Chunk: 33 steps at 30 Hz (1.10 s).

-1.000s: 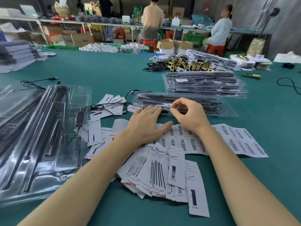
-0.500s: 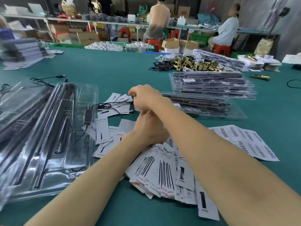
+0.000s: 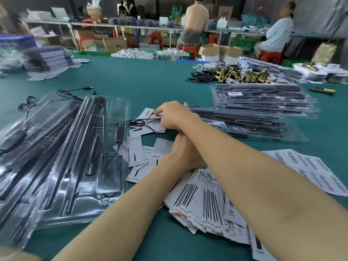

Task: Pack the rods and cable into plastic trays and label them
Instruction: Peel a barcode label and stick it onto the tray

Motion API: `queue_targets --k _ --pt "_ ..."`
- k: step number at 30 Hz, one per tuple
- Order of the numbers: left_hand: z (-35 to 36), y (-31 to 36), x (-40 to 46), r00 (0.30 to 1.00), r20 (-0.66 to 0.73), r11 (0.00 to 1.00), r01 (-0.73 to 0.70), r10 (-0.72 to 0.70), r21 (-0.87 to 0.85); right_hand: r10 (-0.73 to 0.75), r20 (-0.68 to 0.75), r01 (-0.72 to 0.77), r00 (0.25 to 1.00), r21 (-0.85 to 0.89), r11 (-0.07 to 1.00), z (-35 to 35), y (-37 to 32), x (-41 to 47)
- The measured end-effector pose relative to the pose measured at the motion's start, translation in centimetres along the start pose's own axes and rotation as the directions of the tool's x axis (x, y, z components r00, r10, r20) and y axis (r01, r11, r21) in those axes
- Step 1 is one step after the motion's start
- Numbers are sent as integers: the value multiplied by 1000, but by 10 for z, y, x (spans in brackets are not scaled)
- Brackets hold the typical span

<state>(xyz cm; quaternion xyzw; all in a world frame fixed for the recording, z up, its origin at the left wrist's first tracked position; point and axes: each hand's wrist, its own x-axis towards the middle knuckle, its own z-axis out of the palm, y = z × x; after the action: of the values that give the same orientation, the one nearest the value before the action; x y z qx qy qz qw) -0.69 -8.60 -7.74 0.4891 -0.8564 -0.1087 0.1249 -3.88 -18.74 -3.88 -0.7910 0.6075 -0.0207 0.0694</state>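
My right hand crosses over the left wrist, fingers curled down on the loose paper cards by a thin black cable; looks like a pinch on a card edge, but I cannot tell for sure. Left hand is mostly hidden under the right forearm, so I cannot tell its grasp.

Clear glossy plastic trays sit stacked at left, moulded with long grooves holding slim black rods, plus a black adapter block on its cable. A closed tray lies just beyond the right hand, and a stack of filled trays sits behind it. A fan of white printed cards lies under my arms, with flat barcode label sheets at right.

The worktop is matte green felt, with open room in the middle far part. Brass fittings are piled far right. Two people sit at the back bench.
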Motion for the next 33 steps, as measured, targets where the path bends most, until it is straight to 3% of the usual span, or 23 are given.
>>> queue_targets --k 5,8,14,21,27,33 --pt "2 3 8 997 -31 996 -62 64 56 112 -242 -33 964 307 951 -6 4 -2" --pt "3 2 7 996 -41 995 -75 77 59 201 -280 -62 939 437 897 -8 3 -1" --pt "6 -1 10 995 -48 995 -85 88 48 205 -281 -84 937 390 917 -6 5 1" --pt "11 0 14 993 -86 997 -80 81 16 285 -392 -30 875 543 839 -22 28 -15" --pt "20 -1 21 980 -169 993 -91 103 77 153 -503 139 851 496 857 -28 73 -81" --pt "23 -1 23 979 -182 992 -76 94 105 164 -556 126 815 446 886 -3 107 -135"
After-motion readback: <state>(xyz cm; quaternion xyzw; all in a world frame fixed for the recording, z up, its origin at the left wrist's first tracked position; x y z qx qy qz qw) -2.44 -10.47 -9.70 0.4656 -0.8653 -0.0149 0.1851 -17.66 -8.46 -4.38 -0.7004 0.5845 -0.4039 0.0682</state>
